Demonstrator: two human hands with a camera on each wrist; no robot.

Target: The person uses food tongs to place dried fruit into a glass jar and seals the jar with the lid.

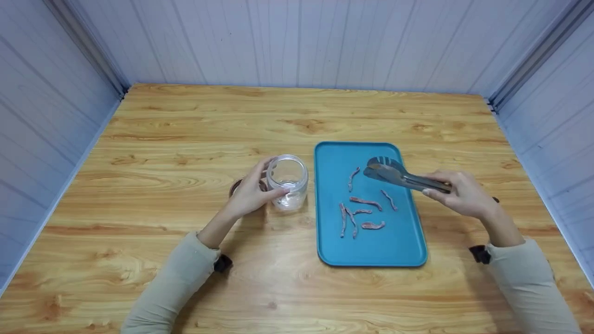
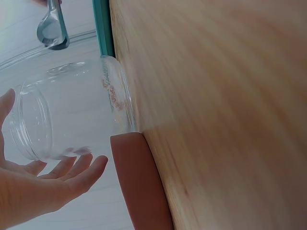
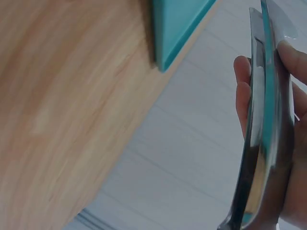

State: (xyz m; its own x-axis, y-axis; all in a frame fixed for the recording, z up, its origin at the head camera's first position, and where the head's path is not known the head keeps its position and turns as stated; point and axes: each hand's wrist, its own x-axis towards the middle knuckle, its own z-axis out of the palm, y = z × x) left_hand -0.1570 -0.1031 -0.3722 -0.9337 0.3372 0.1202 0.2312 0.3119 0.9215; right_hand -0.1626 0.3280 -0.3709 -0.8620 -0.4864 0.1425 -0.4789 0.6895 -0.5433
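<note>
My left hand (image 1: 250,195) holds a clear, open-topped jar (image 1: 297,197), its thumb on the near side and fingers round the far side. The jar stands upright on the table, and some reddish bits show near its base in the left wrist view. In my right hand (image 1: 466,192) are metal tongs (image 1: 399,176), gripped by their arms. The tongs' heads hang over a blue tray (image 1: 371,253), with nothing visible between them. Several thin, brownish-pink strips (image 1: 366,202) lie scattered on the tray.
A round reddish-brown lid (image 2: 139,182) lies on the table beside the jar, partly behind my left hand in the head view. The wooden table (image 1: 209,125) is bounded by pale panel walls (image 1: 320,41) at the back and both sides.
</note>
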